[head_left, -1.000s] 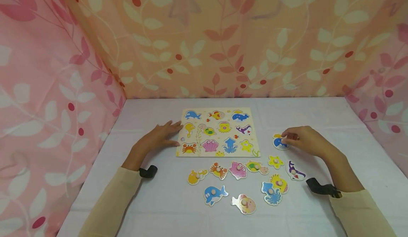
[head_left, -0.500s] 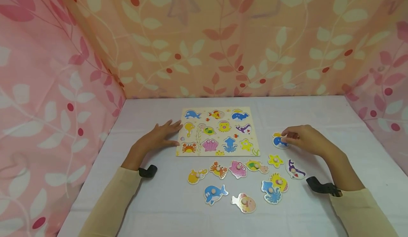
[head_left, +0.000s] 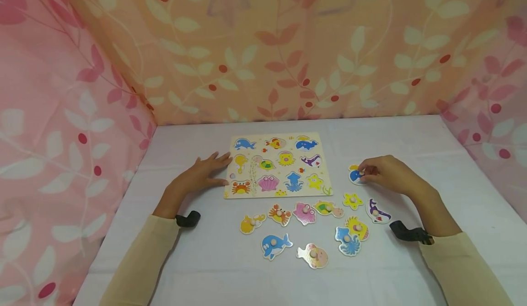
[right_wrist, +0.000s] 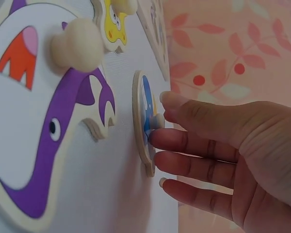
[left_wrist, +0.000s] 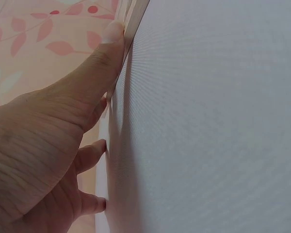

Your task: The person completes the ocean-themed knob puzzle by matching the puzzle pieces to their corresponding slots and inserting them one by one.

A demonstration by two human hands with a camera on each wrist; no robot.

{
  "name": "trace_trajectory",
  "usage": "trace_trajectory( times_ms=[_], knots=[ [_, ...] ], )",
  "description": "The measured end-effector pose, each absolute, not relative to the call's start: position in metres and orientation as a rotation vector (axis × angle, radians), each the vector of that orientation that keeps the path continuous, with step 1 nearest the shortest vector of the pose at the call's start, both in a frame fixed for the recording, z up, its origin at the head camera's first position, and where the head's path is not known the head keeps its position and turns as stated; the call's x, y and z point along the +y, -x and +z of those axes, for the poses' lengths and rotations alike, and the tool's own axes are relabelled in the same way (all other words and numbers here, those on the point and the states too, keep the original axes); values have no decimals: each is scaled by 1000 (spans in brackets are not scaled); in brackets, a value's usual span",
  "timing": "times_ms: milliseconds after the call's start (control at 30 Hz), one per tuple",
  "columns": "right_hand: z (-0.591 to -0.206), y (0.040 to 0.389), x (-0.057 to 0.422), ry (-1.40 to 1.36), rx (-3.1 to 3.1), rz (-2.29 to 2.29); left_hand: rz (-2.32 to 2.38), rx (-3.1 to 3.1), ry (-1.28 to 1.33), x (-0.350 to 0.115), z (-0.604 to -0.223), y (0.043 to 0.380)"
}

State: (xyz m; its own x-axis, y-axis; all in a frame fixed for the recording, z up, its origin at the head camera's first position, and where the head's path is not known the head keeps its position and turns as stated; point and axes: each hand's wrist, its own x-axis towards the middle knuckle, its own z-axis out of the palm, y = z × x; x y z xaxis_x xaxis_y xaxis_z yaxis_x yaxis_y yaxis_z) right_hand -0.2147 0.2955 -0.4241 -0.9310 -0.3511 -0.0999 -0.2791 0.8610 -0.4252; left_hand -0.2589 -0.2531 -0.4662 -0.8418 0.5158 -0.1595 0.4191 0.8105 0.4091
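In the head view my left hand (head_left: 201, 173) lies with fingers spread at the left edge of a sea-animal puzzle board (head_left: 302, 193). The left wrist view has its thumb against the edge of that board (left_wrist: 135, 22). My right hand (head_left: 387, 173) is over a blue whale puzzle piece (head_left: 355, 176), right of the board. In the right wrist view, thumb and fingers of this hand (right_wrist: 262, 160) are around the wooden knob (right_wrist: 158, 121) of the piece; a gap shows at the thumb tip, and a fingertip meets the whale's face.
In front of the board lie several knobbed pieces, among them a yellow star (head_left: 352, 201), a purple whale (head_left: 378, 212), a turtle (head_left: 325, 206), a crab (head_left: 279, 215) and a blue dolphin-like whale (head_left: 273, 247). A blue squid (head_left: 350, 246) overlaps a yellow octopus (head_left: 359, 230). Floral curtains (head_left: 247, 68) surround the table.
The head view has tilted slightly, shifting everything up and left. The right fingers have eased so that the whale piece's knob shows. The left hand keeps its place at the board.
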Motion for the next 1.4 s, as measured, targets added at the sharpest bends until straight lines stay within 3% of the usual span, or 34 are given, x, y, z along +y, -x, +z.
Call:
trace_trajectory(
  times_ms=[600,1400],
  knots=[
    [-428,215,295,284,2900,-516,549,2725,-698,-248,-466,261],
    [-435,218,297,299,2922,-547,549,2720,-645,-251,-463,257]
  ],
)
